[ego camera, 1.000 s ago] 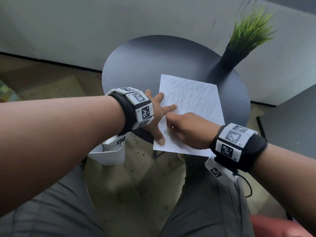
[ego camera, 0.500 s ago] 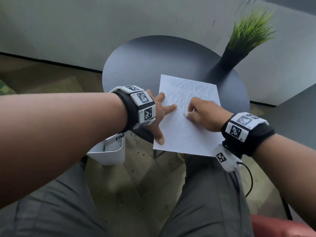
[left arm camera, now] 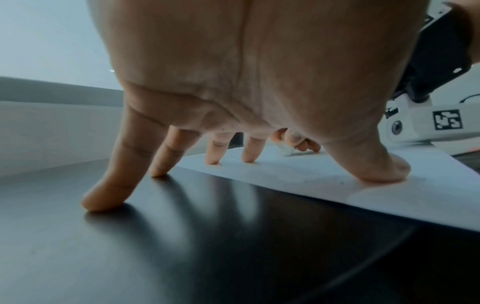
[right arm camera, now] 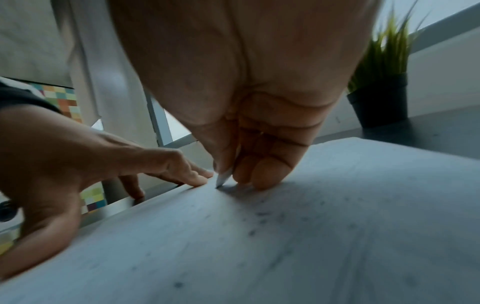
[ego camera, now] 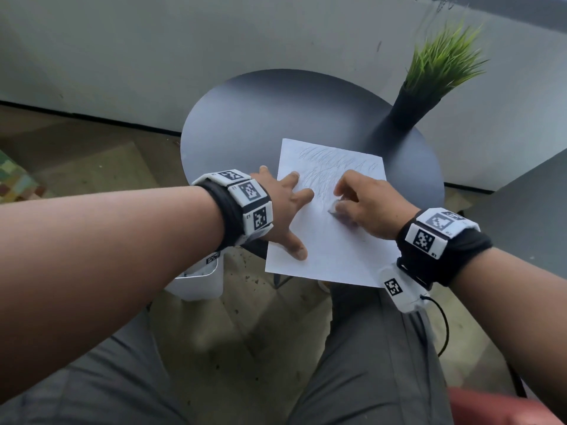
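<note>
A person seated at a round dark table rubs pencil marks off a sheet of paper lying at its near edge, one corner overhanging. The left hand is spread flat, its thumb and two fingers pressing the sheet's left side and the other fingertips on the tabletop. The right hand pinches what appears to be a small white eraser, its tip on the middle of the page; the wrist view is too blurred to be sure. The lower half of the sheet looks nearly clean, while grey scribbles cover the upper part, so the job seems about half done. A potted plant stands at the table's far right.
</note>
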The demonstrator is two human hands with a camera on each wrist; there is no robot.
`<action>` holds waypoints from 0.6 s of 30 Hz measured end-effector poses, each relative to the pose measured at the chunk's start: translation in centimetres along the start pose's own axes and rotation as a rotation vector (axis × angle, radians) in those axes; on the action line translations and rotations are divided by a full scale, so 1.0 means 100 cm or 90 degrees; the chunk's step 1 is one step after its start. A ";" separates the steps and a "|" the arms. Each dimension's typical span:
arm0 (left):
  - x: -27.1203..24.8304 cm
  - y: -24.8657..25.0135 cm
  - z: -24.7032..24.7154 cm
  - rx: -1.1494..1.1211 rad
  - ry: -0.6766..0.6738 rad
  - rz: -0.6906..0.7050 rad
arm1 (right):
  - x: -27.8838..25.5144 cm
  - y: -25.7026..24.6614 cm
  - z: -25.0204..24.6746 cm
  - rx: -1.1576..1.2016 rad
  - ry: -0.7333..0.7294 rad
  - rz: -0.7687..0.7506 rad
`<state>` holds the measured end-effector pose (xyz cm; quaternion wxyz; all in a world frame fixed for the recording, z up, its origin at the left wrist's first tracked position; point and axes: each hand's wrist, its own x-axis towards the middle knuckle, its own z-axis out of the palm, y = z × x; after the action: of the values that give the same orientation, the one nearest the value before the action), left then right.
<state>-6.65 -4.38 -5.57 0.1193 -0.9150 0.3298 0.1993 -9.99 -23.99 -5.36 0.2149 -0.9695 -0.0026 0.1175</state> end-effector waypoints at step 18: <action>0.004 0.006 -0.003 -0.010 -0.021 -0.027 | -0.007 -0.014 0.005 0.001 -0.230 -0.083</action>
<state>-6.69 -5.18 -5.53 0.1215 -0.9193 0.3071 0.2141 -10.68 -22.53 -5.05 0.2193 -0.9301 -0.1041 0.2757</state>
